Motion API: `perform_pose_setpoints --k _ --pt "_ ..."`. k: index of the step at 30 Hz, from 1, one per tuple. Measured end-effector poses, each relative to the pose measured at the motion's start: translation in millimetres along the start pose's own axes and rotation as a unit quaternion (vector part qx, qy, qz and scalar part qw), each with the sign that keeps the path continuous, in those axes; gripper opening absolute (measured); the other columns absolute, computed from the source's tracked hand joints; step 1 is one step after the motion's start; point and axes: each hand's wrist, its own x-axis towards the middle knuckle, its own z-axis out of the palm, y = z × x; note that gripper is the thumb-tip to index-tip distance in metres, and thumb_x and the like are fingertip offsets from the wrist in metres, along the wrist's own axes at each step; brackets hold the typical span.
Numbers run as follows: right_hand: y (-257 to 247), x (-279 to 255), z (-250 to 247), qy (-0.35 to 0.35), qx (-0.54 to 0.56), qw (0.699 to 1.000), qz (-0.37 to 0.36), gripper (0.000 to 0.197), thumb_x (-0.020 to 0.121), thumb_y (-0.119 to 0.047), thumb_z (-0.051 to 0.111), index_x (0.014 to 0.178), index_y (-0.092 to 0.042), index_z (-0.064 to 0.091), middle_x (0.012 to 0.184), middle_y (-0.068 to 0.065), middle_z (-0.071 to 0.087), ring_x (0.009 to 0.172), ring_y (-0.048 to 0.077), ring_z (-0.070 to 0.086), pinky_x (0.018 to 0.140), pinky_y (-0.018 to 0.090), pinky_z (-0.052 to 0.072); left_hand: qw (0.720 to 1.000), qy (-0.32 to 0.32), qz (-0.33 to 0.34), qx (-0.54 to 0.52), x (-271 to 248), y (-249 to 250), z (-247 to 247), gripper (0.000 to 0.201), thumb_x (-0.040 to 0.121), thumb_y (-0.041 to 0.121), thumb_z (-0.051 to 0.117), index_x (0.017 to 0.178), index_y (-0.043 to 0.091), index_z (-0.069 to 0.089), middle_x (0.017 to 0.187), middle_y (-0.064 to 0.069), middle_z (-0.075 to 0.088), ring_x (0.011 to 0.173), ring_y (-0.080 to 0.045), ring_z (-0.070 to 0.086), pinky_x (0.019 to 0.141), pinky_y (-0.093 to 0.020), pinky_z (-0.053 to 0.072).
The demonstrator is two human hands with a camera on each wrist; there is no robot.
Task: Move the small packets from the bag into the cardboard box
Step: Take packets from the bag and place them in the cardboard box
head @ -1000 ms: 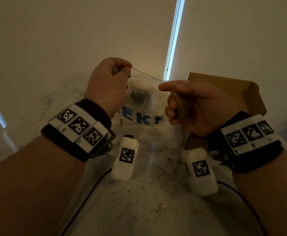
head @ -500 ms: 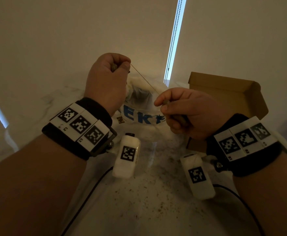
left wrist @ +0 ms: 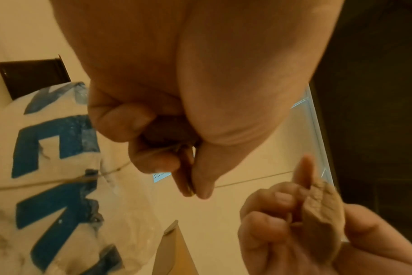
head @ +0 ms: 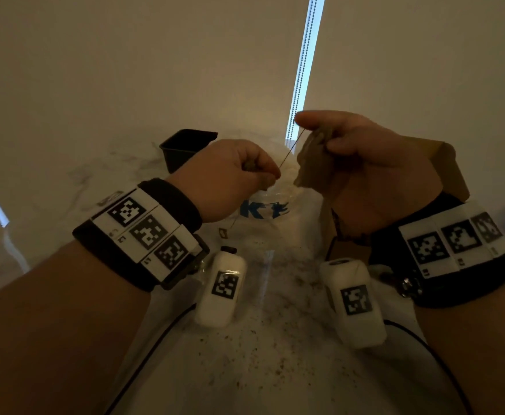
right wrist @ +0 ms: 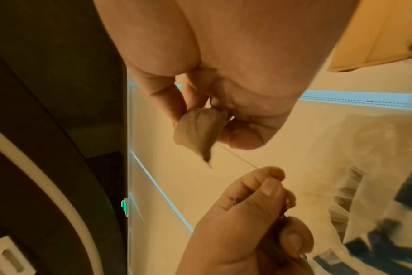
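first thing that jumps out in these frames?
Two raised hands mid-frame: the right hand grips a brownish packet, and a thin thread runs from it down to the left hand, which pinches another packet. Behind and below them sits the clear bag with blue lettering, and the cardboard box peeks out at right.

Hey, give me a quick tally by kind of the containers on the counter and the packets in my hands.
Plastic bag: 1
Cardboard box: 1
Black tub: 1
Brown packets, one in each hand: 2
Total: 5
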Motion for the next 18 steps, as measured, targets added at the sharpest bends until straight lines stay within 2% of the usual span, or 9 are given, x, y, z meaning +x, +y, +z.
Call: perform_pose_setpoints --k 2,4,6,9,13,15,17,18 --pt "3.0 1.2 -4.1 0.054 0.025 0.998 -0.020 0.040 0.091 0.002 0.030 0.094 -0.010 0.068 0.077 0.003 0.062 0.075 0.021 0.056 0.058 0.029 0.053 1.000 -0.015 -0.001 -0.001 -0.8 0.8 0.4 0.009 0.092 0.025 0.069 0.101 0.026 0.071 0.086 0.007 0.071 0.071 0.003 0.064 0.063 -0.010 0.049" --pt "6.9 3.0 -8.2 0.092 0.066 0.993 -0.014 0.037 0.092 -0.007 0.032 0.095 -0.011 0.069 0.081 0.005 0.059 0.077 0.022 0.054 0.061 0.030 0.050 1.000 -0.024 0.002 0.004 -1.5 1.7 -1.1 0.010 0.092 0.025 0.069 0.101 0.026 0.070 0.088 0.004 0.071 0.073 -0.003 0.065 0.067 -0.018 0.054" --pt "10.3 5.6 -11.8 0.127 0.093 0.987 -0.001 0.037 0.092 -0.012 0.032 0.094 -0.012 0.069 0.088 0.006 0.057 0.079 0.022 0.054 0.064 0.030 0.050 0.999 -0.033 0.011 0.008 -2.7 2.8 -2.7 0.009 0.093 0.023 0.068 0.098 0.029 0.071 0.092 0.006 0.072 0.077 -0.001 0.066 0.069 -0.017 0.052" --pt "12.8 8.1 -14.8 0.141 0.140 0.980 0.015 0.037 0.093 -0.015 0.031 0.097 -0.011 0.068 0.090 0.006 0.058 0.080 0.020 0.056 0.064 0.029 0.050 0.999 -0.038 0.020 0.023 -4.0 3.6 -2.9 0.015 0.094 0.023 0.065 0.094 0.037 0.070 0.093 0.008 0.071 0.078 0.004 0.064 0.070 -0.015 0.048" --pt "12.9 9.7 -15.8 0.147 0.154 0.977 0.024 0.038 0.094 -0.018 0.030 0.097 -0.011 0.067 0.086 0.004 0.062 0.079 0.018 0.059 0.063 0.026 0.050 0.999 -0.034 0.013 0.029 -2.8 1.8 -3.4 0.015 0.095 0.023 0.065 0.095 0.037 0.070 0.103 0.001 0.073 0.087 -0.010 0.068 0.078 -0.027 0.058" --pt "12.5 10.2 -16.0 0.151 0.142 0.978 0.023 0.037 0.094 -0.018 0.030 0.097 -0.012 0.066 0.089 0.004 0.063 0.079 0.018 0.059 0.063 0.027 0.049 0.999 -0.021 0.008 0.028 -1.9 0.6 -4.3 0.009 0.094 0.025 0.066 0.096 0.033 0.070 0.100 0.003 0.072 0.080 -0.003 0.067 0.072 -0.021 0.057" --pt "12.9 10.4 -16.8 0.152 0.134 0.979 0.018 0.036 0.095 -0.017 0.031 0.097 -0.013 0.066 0.090 0.004 0.063 0.079 0.017 0.059 0.062 0.027 0.049 0.999 -0.009 0.007 0.037 -1.3 -0.1 -4.7 0.004 0.093 0.027 0.067 0.094 0.031 0.068 0.091 0.008 0.069 0.068 0.006 0.061 0.063 -0.013 0.049" --pt "13.5 10.4 -17.4 0.153 0.130 0.979 0.016 0.035 0.095 -0.017 0.032 0.098 -0.013 0.066 0.090 0.004 0.064 0.079 0.017 0.060 0.062 0.027 0.049 0.999 -0.006 0.008 0.040 -1.1 -0.5 -4.8 0.005 0.093 0.027 0.067 0.092 0.031 0.068 0.089 0.010 0.068 0.065 0.008 0.059 0.063 -0.012 0.047"
